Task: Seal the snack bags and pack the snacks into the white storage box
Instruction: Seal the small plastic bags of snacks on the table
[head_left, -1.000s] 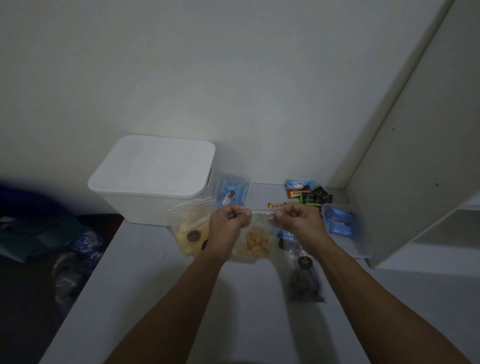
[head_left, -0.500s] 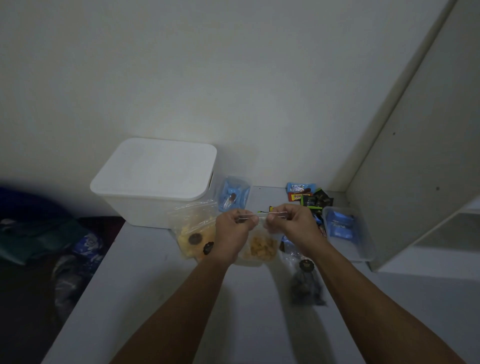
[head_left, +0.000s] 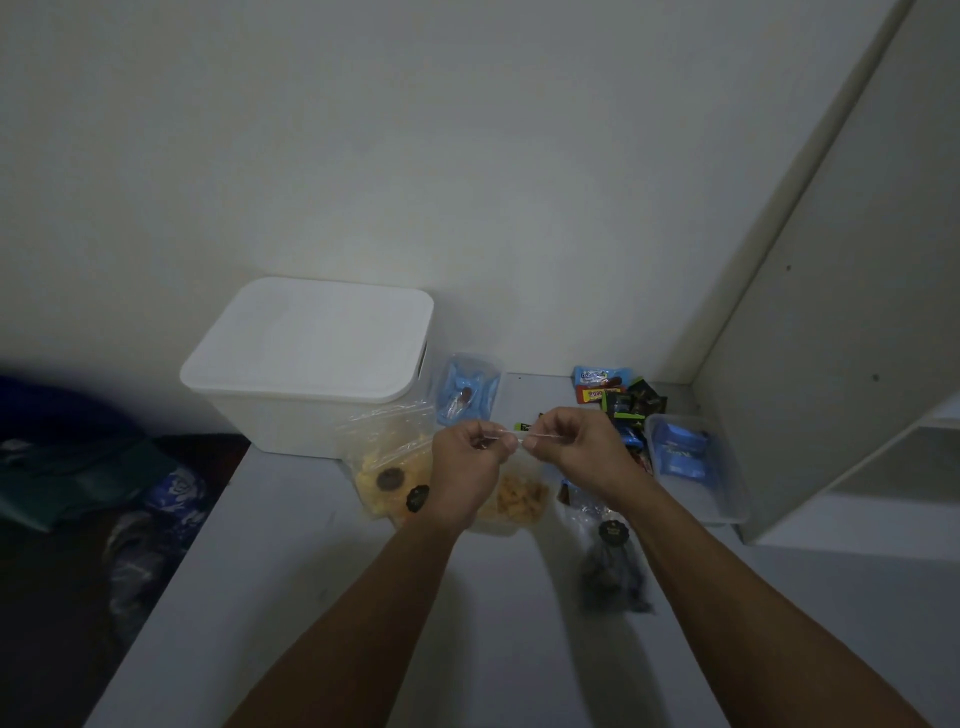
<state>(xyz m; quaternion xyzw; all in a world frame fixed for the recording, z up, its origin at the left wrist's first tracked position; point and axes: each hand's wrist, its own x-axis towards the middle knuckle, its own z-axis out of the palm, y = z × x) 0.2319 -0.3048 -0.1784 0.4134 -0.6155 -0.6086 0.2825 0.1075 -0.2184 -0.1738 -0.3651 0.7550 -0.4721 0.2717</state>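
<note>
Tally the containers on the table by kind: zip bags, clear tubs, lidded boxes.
Zip bags: 3 (held bag of orange snacks, yellow snack bag, dark snack bag)
Clear tubs: 2 (left tub, right tub)
White storage box: 1
Total: 6

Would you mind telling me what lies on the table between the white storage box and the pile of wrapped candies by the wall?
In the head view, a small clear tub of blue-wrapped snacks stands between the white storage box and the wrapped candies, then bare table.
</note>
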